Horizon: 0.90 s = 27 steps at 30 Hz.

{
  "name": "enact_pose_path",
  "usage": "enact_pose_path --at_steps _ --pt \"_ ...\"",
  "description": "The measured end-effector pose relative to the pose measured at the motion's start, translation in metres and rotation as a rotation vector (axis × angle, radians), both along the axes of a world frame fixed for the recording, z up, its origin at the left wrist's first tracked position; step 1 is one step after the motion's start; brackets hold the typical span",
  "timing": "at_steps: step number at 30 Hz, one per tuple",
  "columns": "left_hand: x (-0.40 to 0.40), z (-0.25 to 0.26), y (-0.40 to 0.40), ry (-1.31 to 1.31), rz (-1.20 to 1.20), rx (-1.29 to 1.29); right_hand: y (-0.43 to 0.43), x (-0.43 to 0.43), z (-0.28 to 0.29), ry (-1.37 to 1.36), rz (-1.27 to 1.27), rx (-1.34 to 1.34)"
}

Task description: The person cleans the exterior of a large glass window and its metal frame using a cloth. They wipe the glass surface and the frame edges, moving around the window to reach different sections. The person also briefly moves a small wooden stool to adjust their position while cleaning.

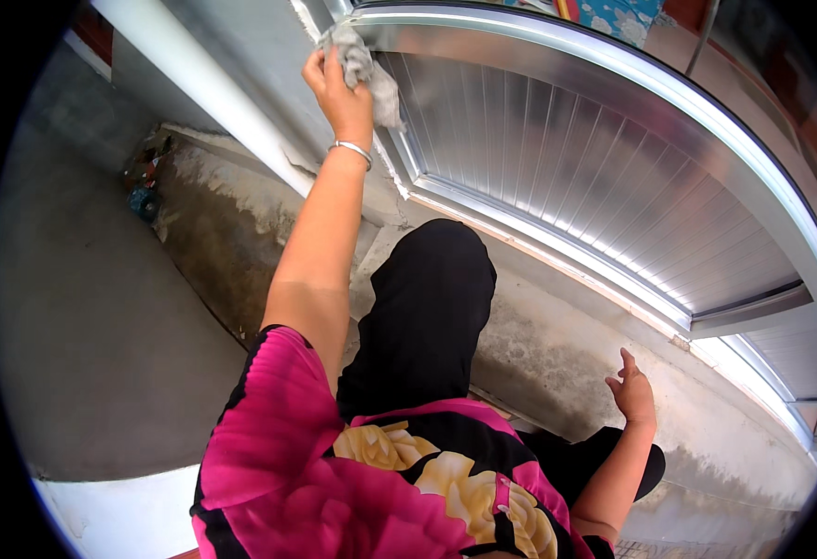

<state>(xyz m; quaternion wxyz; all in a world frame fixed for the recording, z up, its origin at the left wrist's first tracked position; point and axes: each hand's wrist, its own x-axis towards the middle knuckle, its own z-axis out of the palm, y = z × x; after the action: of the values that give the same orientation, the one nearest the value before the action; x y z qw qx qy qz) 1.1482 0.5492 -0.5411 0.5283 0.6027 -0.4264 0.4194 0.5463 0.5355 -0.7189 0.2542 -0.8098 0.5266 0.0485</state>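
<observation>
My left hand is stretched up and forward, gripping a crumpled grey cloth. The cloth lies against the upper left corner of a metal door or window frame, and one end of it hangs down beside my wrist, which wears a silver bangle. Right of the cloth is a ribbed metal panel within the frame. My right hand holds nothing; its fingers are partly spread above the concrete ledge, below the frame's lower edge.
A white pipe slants down on the left, beside a grey wall. Behind it, small debris and a blue object lie on a stained concrete surface. Beyond the frame at the top is a blue floral cloth.
</observation>
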Motion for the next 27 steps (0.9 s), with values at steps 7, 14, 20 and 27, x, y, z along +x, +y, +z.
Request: enact_pose_path --at_steps 7,14,20,27 --pt "-0.024 -0.109 0.007 -0.031 0.185 0.41 0.0 -0.006 -0.016 0.091 0.015 0.042" --pt "-0.021 -0.154 0.017 -0.088 0.216 0.518 -0.01 0.001 -0.023 0.074 0.054 0.038" --pt "-0.033 -0.199 0.023 -0.022 0.206 0.636 -0.011 0.004 -0.025 0.079 0.087 0.017" --pt "-0.049 -0.233 0.03 0.048 0.204 0.837 -0.015 0.008 -0.021 0.067 0.08 0.031"
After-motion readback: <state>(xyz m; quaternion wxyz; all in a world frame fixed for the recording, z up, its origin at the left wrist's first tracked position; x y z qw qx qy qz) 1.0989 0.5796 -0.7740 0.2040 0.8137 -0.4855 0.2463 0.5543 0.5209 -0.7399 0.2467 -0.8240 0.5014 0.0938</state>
